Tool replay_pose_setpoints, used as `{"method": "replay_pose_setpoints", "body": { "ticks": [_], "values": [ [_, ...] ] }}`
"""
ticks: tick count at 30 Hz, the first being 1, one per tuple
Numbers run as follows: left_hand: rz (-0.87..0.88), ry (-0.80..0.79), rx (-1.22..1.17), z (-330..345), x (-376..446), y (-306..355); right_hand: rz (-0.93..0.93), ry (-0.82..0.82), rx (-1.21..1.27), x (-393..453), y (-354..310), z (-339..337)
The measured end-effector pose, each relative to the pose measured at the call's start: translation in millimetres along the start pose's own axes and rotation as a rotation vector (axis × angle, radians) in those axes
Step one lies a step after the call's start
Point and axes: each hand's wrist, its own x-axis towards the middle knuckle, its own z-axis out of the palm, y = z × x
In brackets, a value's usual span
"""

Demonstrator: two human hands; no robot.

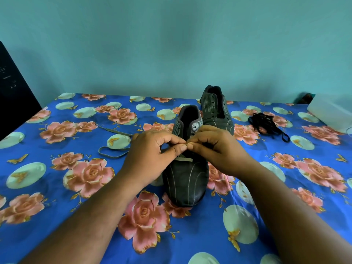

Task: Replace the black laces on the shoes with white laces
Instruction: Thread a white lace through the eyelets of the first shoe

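A dark grey striped shoe (185, 182) stands in the middle of the table, toe toward me. My left hand (150, 155) and my right hand (215, 147) meet over its eyelets, thumbs and forefingers pinching the pale lace (183, 159), which crosses the lowest eyelets. The lace's loose length (112, 150) loops off to the left on the cloth. A second grey shoe (216, 109) stands behind, with no lace in it. A heap of black laces (266, 123) lies to the right of that shoe.
A blue cloth with pink roses (57, 187) covers the table. A black object (13, 96) stands at the left edge and a white box (333, 111) at the far right. A teal wall rises behind.
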Motion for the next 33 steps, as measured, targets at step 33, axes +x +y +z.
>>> {"method": "replay_pose_setpoints", "body": {
  "ticks": [33],
  "values": [
    [-0.040,0.056,0.442,11.4,-6.9,8.5,-0.040,-0.013,-0.236,-4.2,13.0,-7.2]
  ]
}}
